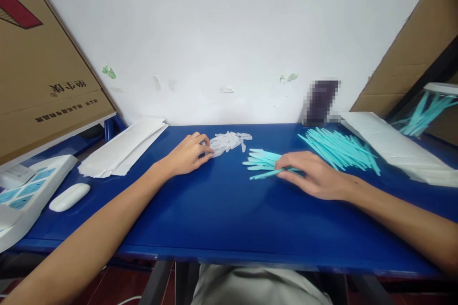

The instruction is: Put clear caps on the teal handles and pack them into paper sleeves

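A pile of small whitish translucent plastic pieces (229,140) lies on the blue table near the wall. At its left edge is my left hand (193,153), thumb and index finger closing on one of the pieces. My right hand (312,172) pinches a slim turquoise plastic stick (263,176) between thumb and fingers, its flat end pointing left. Just behind that stick, a small group of similar turquoise sticks (260,158) lies on the table, partly hidden by the right hand. A larger heap of turquoise sticks (338,148) spreads farther right.
White paper or foam sheets (121,150) lie at the left, with more white sheets (397,147) at the right. A white rounded case (69,197) and a power strip (32,195) sit front left. A clear tub of turquoise sticks (425,109) and cardboard boxes (50,66) flank the table.
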`<state>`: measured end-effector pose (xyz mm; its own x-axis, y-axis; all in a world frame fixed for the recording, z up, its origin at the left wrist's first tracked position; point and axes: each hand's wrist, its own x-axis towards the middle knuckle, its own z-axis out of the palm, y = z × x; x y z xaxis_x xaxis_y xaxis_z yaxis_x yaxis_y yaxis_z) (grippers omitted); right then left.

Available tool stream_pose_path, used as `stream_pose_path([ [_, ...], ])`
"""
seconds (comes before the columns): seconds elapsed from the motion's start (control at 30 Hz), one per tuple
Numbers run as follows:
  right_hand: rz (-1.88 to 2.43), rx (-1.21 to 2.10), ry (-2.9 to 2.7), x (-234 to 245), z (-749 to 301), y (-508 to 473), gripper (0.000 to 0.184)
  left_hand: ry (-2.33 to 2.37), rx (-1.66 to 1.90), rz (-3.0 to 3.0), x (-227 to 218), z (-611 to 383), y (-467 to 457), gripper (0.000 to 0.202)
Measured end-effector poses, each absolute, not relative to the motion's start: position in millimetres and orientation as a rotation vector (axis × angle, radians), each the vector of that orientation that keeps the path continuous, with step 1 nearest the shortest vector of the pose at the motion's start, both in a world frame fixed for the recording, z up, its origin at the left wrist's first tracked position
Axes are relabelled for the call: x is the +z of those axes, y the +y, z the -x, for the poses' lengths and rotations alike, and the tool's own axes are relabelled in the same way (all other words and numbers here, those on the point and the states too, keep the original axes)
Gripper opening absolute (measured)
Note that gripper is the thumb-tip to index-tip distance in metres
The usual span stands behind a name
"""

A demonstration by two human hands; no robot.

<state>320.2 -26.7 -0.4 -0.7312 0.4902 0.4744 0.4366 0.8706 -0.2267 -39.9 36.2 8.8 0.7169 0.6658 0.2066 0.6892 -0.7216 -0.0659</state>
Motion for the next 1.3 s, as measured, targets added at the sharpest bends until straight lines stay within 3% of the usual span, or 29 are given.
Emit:
stream_pose_path([
  [0.1, 0.710, -0.032, -2.425, -6, -320, -22, 0.015, -1.091, -0.231, 2.845, 9, 34, 32, 0.031],
  [0.33, 0.939, -0.072, -2.437, 1, -308, -32, 0.017, -1.057, -0.291, 3.107, 8, 8, 6, 0.024],
  [0.5, 1.057, -0.126, -2.439, 5, -302, -40, 0.019, -1.093, -0.330, 3.169, 8, -9, -8, 0.035],
  [0.73, 1.211, 0.121, -2.294, 5, -305, -38, 0.016, -1.216, -0.387, 3.100, 9, -1, -6, 0.025],
  [1.0, 1.220, -0.042, -2.332, 6, -305, -35, 0.019, -0.736, -0.127, 3.060, 9, -3, -9, 0.042],
  [1.3, 1.284, -0.057, -2.236, 6, -304, -34, 0.018, -1.019, -0.309, 3.123, 9, -2, -5, 0.023],
])
